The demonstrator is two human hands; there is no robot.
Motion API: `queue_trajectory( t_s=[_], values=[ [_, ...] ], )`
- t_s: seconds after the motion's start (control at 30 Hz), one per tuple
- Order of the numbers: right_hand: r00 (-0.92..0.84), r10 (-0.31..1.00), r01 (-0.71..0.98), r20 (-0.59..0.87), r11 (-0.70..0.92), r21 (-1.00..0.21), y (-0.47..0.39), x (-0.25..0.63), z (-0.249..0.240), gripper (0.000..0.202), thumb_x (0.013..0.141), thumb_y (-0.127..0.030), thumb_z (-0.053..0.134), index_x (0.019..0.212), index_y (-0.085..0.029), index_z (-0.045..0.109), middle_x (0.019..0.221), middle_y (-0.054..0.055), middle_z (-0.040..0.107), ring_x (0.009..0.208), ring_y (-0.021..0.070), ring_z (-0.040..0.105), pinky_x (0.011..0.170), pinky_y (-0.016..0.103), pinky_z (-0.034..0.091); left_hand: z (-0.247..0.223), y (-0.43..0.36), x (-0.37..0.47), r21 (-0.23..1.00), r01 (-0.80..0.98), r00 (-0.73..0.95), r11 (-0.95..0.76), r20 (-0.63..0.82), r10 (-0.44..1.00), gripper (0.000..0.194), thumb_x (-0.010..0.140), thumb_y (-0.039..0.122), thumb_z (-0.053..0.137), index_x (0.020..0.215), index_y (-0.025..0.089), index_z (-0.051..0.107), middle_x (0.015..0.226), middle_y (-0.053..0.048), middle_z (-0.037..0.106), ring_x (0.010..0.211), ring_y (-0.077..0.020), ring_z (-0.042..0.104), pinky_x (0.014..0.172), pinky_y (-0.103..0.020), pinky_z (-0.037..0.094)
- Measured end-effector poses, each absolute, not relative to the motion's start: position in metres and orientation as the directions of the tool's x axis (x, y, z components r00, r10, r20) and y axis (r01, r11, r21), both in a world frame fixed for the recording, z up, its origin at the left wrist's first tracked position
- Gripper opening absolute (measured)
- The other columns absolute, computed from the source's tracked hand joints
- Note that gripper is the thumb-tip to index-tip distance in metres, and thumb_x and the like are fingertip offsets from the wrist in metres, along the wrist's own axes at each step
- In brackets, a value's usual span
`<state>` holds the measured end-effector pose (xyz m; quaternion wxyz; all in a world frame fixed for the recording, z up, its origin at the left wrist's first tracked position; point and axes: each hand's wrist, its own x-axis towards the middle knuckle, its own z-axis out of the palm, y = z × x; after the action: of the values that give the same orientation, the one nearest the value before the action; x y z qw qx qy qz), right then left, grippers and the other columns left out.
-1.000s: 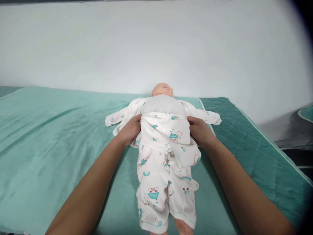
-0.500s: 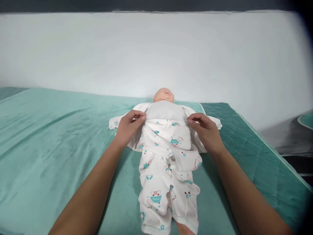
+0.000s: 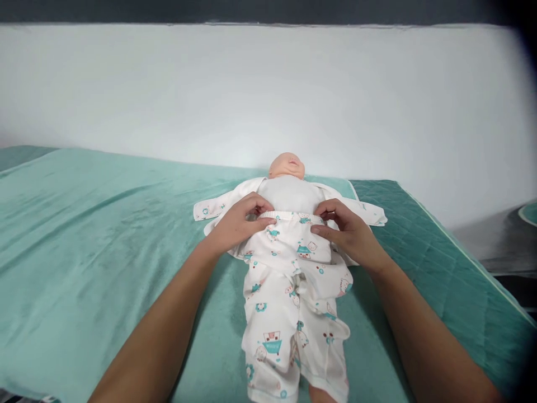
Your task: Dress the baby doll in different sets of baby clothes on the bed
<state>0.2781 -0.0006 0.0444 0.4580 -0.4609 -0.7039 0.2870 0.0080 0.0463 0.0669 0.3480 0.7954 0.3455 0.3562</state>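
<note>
A baby doll (image 3: 287, 165) lies on its back, its head at the far end and a lower leg showing near me. White printed pants (image 3: 289, 246) cover its lower body, pulled up to the belly. A long-sleeved white top (image 3: 245, 190) spreads open at both sides, baring a pale torso (image 3: 289, 194). At the left of the waistband, my left hand (image 3: 243, 220) rests with thumb and fingers apart, the thumb on the pants. My right hand (image 3: 344, 226) touches the right side of the waistband, its thumb and fingers likewise apart.
Under the doll a light green sheet (image 3: 104, 240) covers the surface. A darker quilted green pad (image 3: 436, 268) runs along the right side. Behind stands a white wall (image 3: 268, 89) with a dark band on top.
Both hands have moved inward from the sides of the waistband onto its front. The fingertips, pinched before, are now apart. The whole view has shifted slightly.
</note>
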Motion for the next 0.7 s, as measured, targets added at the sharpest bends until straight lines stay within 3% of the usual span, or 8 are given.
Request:
queue_trajectory(
  t_s=[0.13, 0.33, 0.4, 0.57, 0.7],
  values=[
    [-0.184, 0.901, 0.397, 0.394, 0.435, -0.808, 0.002, 0.276, 0.045, 0.021, 0.082, -0.035, 0.072, 0.097, -0.027, 0.059, 0.097, 0.001, 0.054, 0.091, 0.0199, 0.050, 0.084, 0.035, 0.043, 0.068, 0.049, 0.008, 0.736, 0.328, 0.571, -0.592, 0.345, 0.745, 0.015, 0.085, 0.035, 0.066, 0.092, 0.022, 0.063, 0.101, -0.003, 0.056, 0.091, -0.0167, 0.053, 0.083, -0.030, 0.045],
    [-0.234, 0.883, 0.458, 0.407, 0.469, -0.755, 0.003, 0.276, 0.049, 0.018, 0.083, -0.032, 0.070, 0.092, -0.027, 0.056, 0.096, 0.002, 0.052, 0.087, 0.0194, 0.049, 0.079, 0.035, 0.043, 0.065, 0.043, 0.012, 0.447, 0.477, 0.533, -0.757, 0.538, 0.653, 0.013, 0.088, 0.035, 0.065, 0.089, 0.023, 0.063, 0.113, -0.005, 0.056, 0.113, -0.0226, 0.045, 0.102, -0.038, 0.037],
    [-0.236, 0.869, 0.475, 0.435, 0.494, -0.728, 0.003, 0.275, 0.049, 0.017, 0.082, -0.031, 0.071, 0.089, -0.027, 0.055, 0.098, 0.002, 0.051, 0.091, 0.0204, 0.049, 0.080, 0.035, 0.043, 0.064, 0.041, 0.014, 0.407, 0.501, 0.534, -0.764, 0.550, 0.643, 0.012, 0.089, 0.035, 0.063, 0.089, 0.023, 0.061, 0.119, -0.006, 0.056, 0.118, -0.0238, 0.044, 0.104, -0.040, 0.035],
    [-0.191, 0.858, 0.500, 0.476, 0.502, -0.705, 0.002, 0.272, 0.049, 0.017, 0.083, -0.029, 0.071, 0.083, -0.026, 0.054, 0.109, 0.004, 0.053, 0.111, 0.0245, 0.050, 0.098, 0.042, 0.038, 0.064, 0.040, 0.017, 0.533, 0.426, 0.522, -0.731, 0.516, 0.680, 0.011, 0.092, 0.031, 0.056, 0.086, 0.022, 0.056, 0.123, -0.009, 0.057, 0.114, -0.0208, 0.053, 0.102, -0.036, 0.040],
    [-0.130, 0.843, 0.500, 0.522, 0.511, -0.699, 0.000, 0.265, 0.049, 0.016, 0.083, -0.029, 0.070, 0.081, -0.025, 0.054, 0.109, 0.004, 0.058, 0.111, 0.0249, 0.052, 0.100, 0.042, 0.037, 0.065, 0.041, 0.020, 0.718, 0.321, 0.437, -0.617, 0.465, 0.769, 0.014, 0.090, 0.033, 0.057, 0.085, 0.021, 0.052, 0.120, -0.008, 0.061, 0.113, -0.0206, 0.055, 0.099, -0.035, 0.042]
  ],
)
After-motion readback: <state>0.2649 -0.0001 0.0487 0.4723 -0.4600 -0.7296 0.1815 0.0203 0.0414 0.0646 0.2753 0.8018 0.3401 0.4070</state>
